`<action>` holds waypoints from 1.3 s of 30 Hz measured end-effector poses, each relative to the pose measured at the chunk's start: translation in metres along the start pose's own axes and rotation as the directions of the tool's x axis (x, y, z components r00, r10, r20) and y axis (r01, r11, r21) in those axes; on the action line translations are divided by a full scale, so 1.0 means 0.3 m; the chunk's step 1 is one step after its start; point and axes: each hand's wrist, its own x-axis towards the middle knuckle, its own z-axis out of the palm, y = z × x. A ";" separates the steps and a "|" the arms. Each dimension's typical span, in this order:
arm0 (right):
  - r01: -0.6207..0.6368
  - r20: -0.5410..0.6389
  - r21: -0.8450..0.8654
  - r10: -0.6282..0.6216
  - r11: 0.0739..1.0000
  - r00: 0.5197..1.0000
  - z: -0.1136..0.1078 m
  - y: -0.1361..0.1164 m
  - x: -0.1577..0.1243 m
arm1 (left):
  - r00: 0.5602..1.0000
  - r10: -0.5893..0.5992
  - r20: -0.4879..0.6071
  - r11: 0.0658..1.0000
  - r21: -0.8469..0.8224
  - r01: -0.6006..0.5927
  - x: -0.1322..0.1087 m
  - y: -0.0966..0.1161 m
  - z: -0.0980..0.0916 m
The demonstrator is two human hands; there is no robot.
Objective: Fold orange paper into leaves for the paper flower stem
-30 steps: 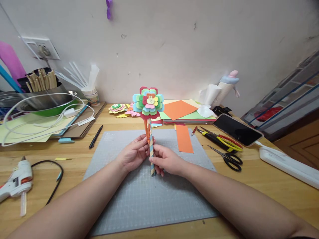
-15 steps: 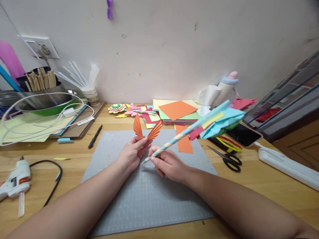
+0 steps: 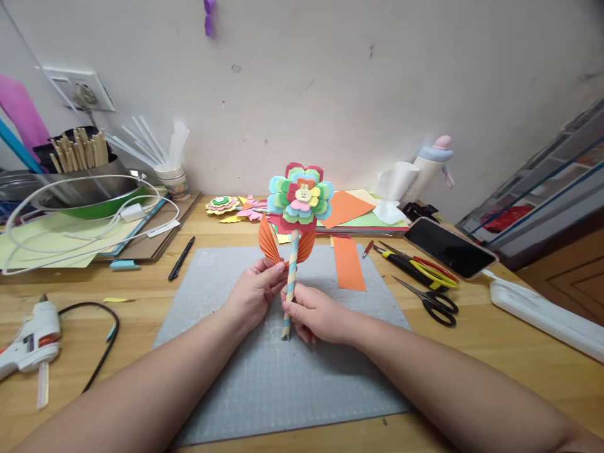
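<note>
My right hand (image 3: 317,311) grips a paper flower (image 3: 302,196) by its blue-and-cream striped stem. The flower stands nearly upright, its layered red, green, blue and yellow petals facing me, with a small smiling face in the middle. Between the thumb and fingers of my left hand (image 3: 258,286) is a pair of pleated orange paper leaves (image 3: 270,244). They spread out behind the stem, one to each side, and their joined base is close to it; I cannot tell whether they touch. Both hands are above the grey cutting mat (image 3: 221,384).
An orange paper strip (image 3: 350,264) lies on the mat's far right. Black scissors (image 3: 436,305), pliers (image 3: 425,272) and a phone (image 3: 450,246) lie to the right. At left are a glue gun (image 3: 35,340) with a black cord and a pen (image 3: 181,258). Paper sheets (image 3: 349,209) are stacked behind.
My right hand has swung the flower from a slant toward the right to nearly upright, turning its face toward me. Its stem now crosses in front of the orange leaves, which my left hand still holds.
</note>
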 end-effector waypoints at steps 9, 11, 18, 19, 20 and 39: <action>-0.055 0.052 -0.016 0.056 0.998 0.997 -0.017 0.016 0.014 | 0.998 -0.010 0.062 0.996 0.093 0.005 -0.008 -0.004 0.004; -0.046 0.058 -0.008 0.047 0.999 0.997 -0.012 0.020 0.014 | 0.998 -0.022 0.058 0.994 0.109 0.016 -0.009 -0.003 0.006; 0.058 -0.210 0.367 0.022 0.928 0.977 -0.035 0.022 0.032 | 0.969 0.141 -0.205 0.990 0.027 -0.139 0.028 0.012 -0.030; 0.034 -0.215 0.379 0.051 0.925 0.975 -0.045 0.021 0.036 | 0.959 0.156 -0.237 0.987 0.017 -0.157 0.036 0.016 -0.039; 0.003 -0.208 0.382 0.082 0.924 0.975 -0.055 0.020 0.038 | 0.951 0.168 -0.259 0.985 0.009 -0.172 0.042 0.019 -0.046; 0.134 -0.487 0.255 0.008 0.958 0.873 -0.063 0.011 0.033 | 0.982 0.184 -0.038 0.970 0.168 -0.175 0.009 0.015 -0.012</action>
